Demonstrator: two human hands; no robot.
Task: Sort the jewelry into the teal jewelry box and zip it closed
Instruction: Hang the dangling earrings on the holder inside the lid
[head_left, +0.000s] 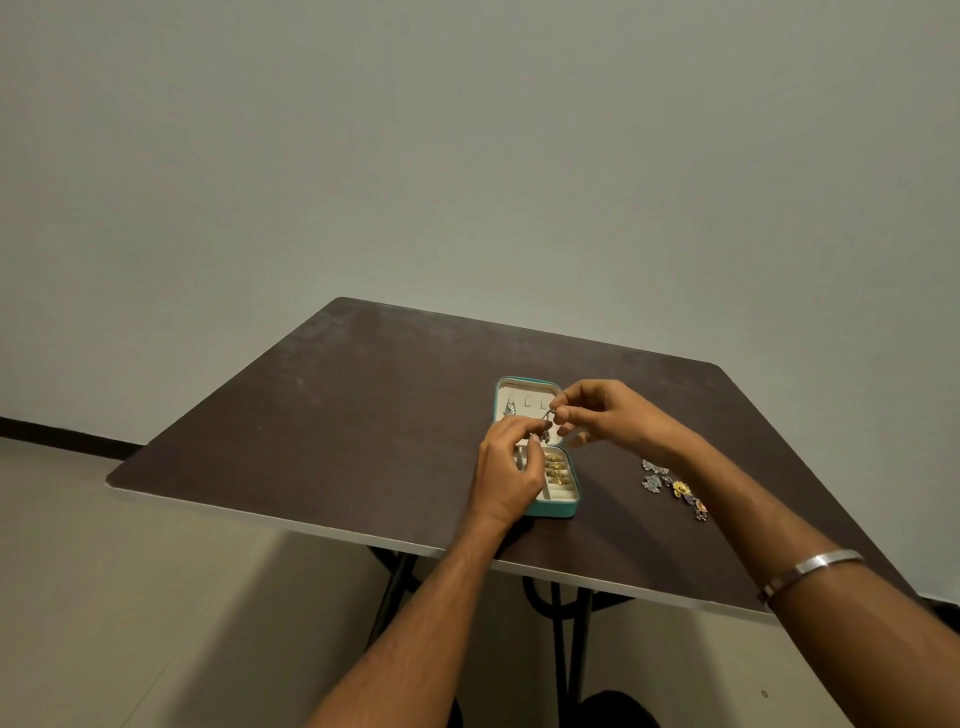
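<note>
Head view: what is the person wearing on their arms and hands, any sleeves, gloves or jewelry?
Both forearms are bare, with no sleeves in view and no gloves. The left hand shows no rings or bands that I can make out. The right hand also looks ringless, but its forearm carries a plain, smooth silver metal bangle, a narrow band without visible markings.

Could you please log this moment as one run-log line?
box: open | left hand, right hand: pinching earring over box | loose jewelry: on table
</note>
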